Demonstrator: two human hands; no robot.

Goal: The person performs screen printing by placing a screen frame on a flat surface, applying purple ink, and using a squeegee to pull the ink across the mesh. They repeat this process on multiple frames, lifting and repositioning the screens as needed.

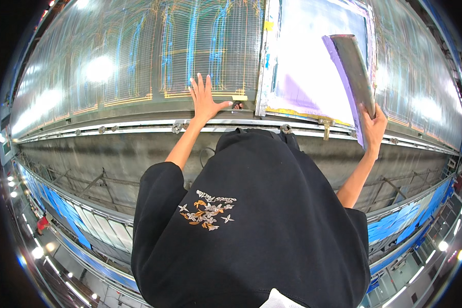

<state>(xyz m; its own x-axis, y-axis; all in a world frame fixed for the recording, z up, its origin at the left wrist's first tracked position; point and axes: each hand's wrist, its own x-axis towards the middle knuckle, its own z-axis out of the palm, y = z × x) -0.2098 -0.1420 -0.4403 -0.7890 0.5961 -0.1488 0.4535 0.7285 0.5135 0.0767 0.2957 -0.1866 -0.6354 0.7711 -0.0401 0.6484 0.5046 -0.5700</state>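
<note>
A person in a black shirt (262, 226) with a small flower embroidery leaned over a long printing table (138, 72), seen from above through a strongly curved lens. The landmark was a framed printing screen (303, 61), bright white with lilac ink along its lower part, lying on the table's surface.

The left hand (204, 100) lay flat and open, fingers spread, on the table just left of the screen's frame, near its lower left corner. It held nothing.

The right hand (373, 126) was closed around the lower end of a long squeegee (351, 72), a flat grey blade with lilac ink along its left edge. The squeegee stood tilted over the right side of the screen, its upper end reaching toward the screen's top right corner. Whether its blade touched the mesh could not be told from this angle.

The two hands were well apart, one on either side of the screen.

Left of the screen, the table's glossy surface carried faint repeated printed outlines in blue and yellow. Just below the screen ran a metal rail (138, 126) with small clamps along the table's edge. Further below the screen, past a grey strip of floor, lay another long table (66, 205) with blue trim.
</note>
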